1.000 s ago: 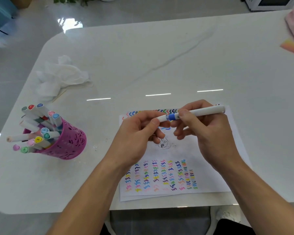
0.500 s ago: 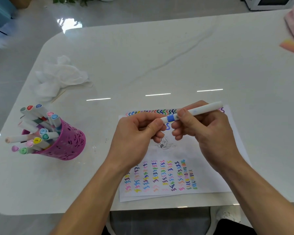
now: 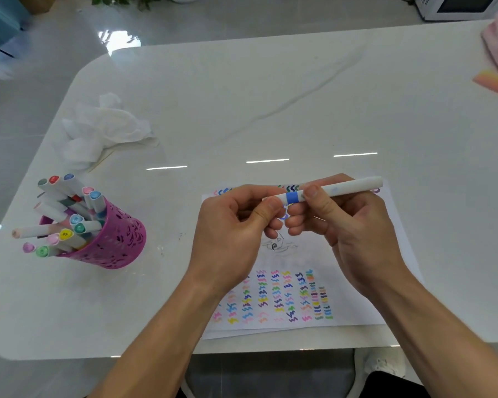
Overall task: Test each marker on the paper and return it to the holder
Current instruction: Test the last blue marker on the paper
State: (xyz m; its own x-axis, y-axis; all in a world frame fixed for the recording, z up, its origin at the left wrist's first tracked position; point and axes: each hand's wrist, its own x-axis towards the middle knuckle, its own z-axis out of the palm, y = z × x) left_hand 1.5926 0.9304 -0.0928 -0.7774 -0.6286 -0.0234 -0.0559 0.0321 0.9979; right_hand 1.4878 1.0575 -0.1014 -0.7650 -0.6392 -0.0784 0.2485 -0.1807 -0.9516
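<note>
A glossy white marble-veined table (image 3: 299,96) with rounded corners mirrors three thin strips of ceiling light (image 3: 267,160). Beyond it lies a pale shiny floor (image 3: 26,116), with green plant leaves (image 3: 121,0) and a white microwave (image 3: 457,7) at the far edge.

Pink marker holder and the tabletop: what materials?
Holder: probably rigid plastic, magenta and semi-gloss, with a pattern cut through the wall. Painted metal is possible.
Table: glossy white stone or a stone-look slab, going by the grey veining and sharp light reflections.

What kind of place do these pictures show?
Probably a room in a home or a small office: a glossy white table stands on a shiny floor, with a microwave oven and a leafy plant behind it.
</note>
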